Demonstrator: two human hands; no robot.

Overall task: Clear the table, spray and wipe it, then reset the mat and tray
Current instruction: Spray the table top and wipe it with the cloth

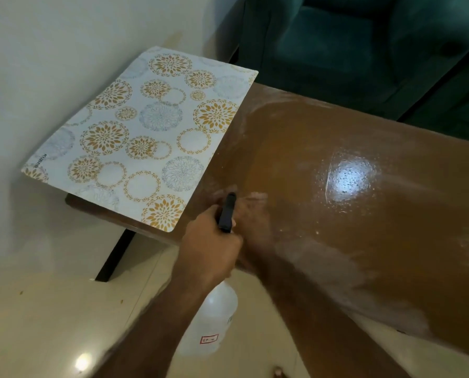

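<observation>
left hand [211, 241] grips a spray bottle [214, 323] at the near edge of the table [337, 241], right hand [255, 211] too blurred to tell; mat [146, 132] lies far left, so best aim the nozzle [229, 203] right, off it.

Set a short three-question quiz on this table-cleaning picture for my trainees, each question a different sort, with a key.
1. True or false: the left hand grips the spray bottle.
2. Where does the patterned mat lie? A on the floor; B on the table, overhanging its end; C on the green chair.
3. Fill the gap: around the glare, the table is speckled with spray ____.
Key: 1 true; 2 B; 3 droplets.
</observation>
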